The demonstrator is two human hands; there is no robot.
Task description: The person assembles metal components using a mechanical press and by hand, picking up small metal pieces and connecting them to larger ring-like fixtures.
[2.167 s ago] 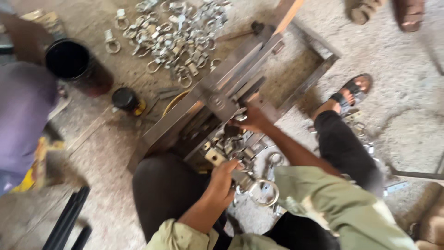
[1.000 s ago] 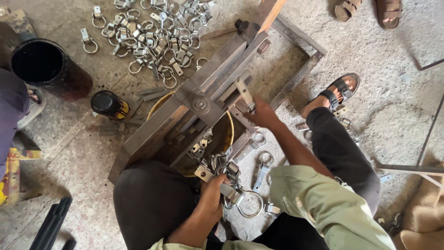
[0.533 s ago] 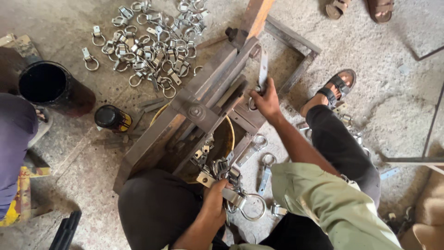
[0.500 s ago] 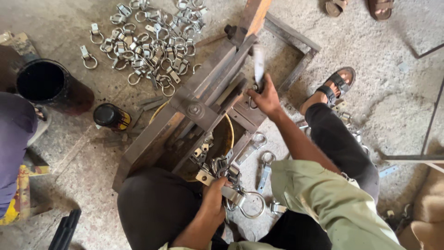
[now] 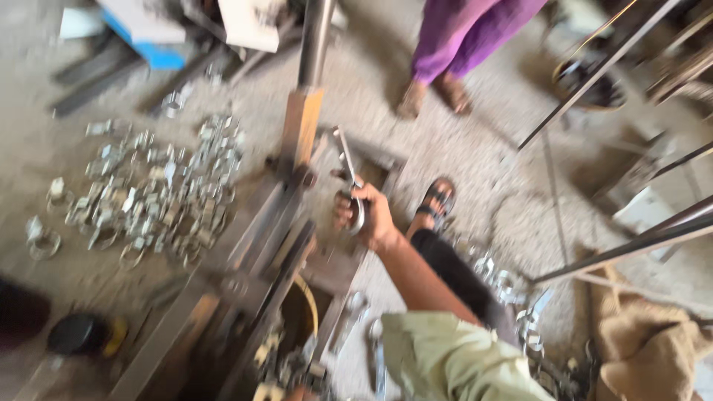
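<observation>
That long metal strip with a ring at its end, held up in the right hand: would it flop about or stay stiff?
The metal strip probably stays stiff: it stands straight above the right hand without sagging. It looks thin, so likely light for its length; one hand lifts it by the ring end alone. Its bare shiny surface might be a bit slippery, though the blur hides detail.

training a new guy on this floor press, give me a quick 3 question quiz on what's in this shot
1. True or false: the right hand grips a long metal clamp piece beside the press frame.
2. Multiple choice: the pile of metal clamps lies on which side of the press frame in the picture? A) left B) right C) on top of it
3. Fill in: a bystander in purple trousers stands at the ___ of the picture.

Key: 1 true; 2 A; 3 top. The left hand is barely visible at the bottom edge.
</observation>
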